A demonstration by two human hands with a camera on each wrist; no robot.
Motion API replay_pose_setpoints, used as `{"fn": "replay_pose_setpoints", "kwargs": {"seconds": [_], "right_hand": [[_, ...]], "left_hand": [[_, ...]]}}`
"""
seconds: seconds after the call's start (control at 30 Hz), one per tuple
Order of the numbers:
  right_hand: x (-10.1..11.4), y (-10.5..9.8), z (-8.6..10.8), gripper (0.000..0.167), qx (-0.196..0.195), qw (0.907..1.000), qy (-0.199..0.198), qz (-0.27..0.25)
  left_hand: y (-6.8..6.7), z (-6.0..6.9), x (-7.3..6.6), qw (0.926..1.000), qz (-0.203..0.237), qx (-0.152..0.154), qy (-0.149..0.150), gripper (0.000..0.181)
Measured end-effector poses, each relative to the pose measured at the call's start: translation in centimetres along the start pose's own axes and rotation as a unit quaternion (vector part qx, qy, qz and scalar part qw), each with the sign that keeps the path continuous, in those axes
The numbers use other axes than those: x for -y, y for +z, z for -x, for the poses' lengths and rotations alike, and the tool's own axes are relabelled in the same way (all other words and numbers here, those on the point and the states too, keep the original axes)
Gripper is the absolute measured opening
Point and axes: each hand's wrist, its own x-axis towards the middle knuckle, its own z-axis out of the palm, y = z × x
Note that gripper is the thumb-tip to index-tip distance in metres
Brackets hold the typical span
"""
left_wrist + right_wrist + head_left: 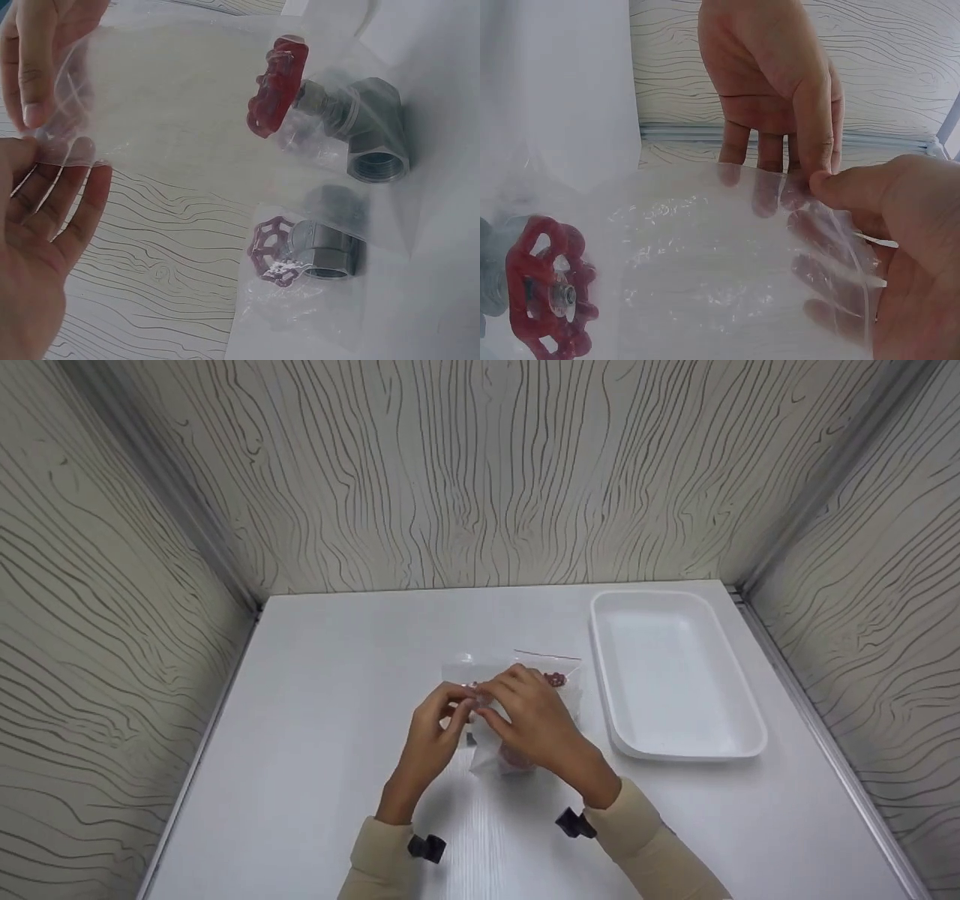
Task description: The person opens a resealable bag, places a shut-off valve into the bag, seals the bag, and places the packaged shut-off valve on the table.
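Both hands hold the top of a clear plastic bag in front of the body. Inside its lower end is a metal valve with a red handwheel. My left hand pinches the bag's upper edge, several fingers lying behind the film. My right hand grips the same edge close beside it, fingertips nearly meeting the left ones. Farther back, a second bagged valve with a dark red handwheel lies on the table. Another red handwheel shows in a bag just beyond the right hand.
A white rectangular tray stands on the white table to the right of the bags. Wood-patterned panels enclose the table at the back and both sides. Black wrist mounts stick out from both sleeves.
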Motion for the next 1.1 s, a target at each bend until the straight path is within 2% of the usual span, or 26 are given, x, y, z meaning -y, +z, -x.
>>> {"fn": "replay_pose_setpoints", "kwargs": {"seconds": [0.23,0.37,0.87,1.1], "right_hand": [[-0.02,0.09,-0.08,0.016,-0.001,0.9985,0.046,-0.029],[-0.04,-0.04,-0.10,0.012,-0.003,0.9979,0.049,-0.042],[-0.20,0.13,0.00,0.012,-0.008,0.9988,0.036,-0.033],[-0.22,0.47,0.08,0.011,-0.030,0.9991,0.017,-0.026]], "left_hand": [[0.08,0.10,-0.02,0.9996,0.011,0.005,-0.024,0.013],[0.08,-0.01,-0.27,0.9994,0.012,0.001,-0.032,0.014],[0.03,-0.10,-0.37,0.9999,-0.011,-0.010,-0.004,0.007],[0.15,-0.11,-0.37,0.9993,-0.021,-0.020,0.023,0.006]]}}
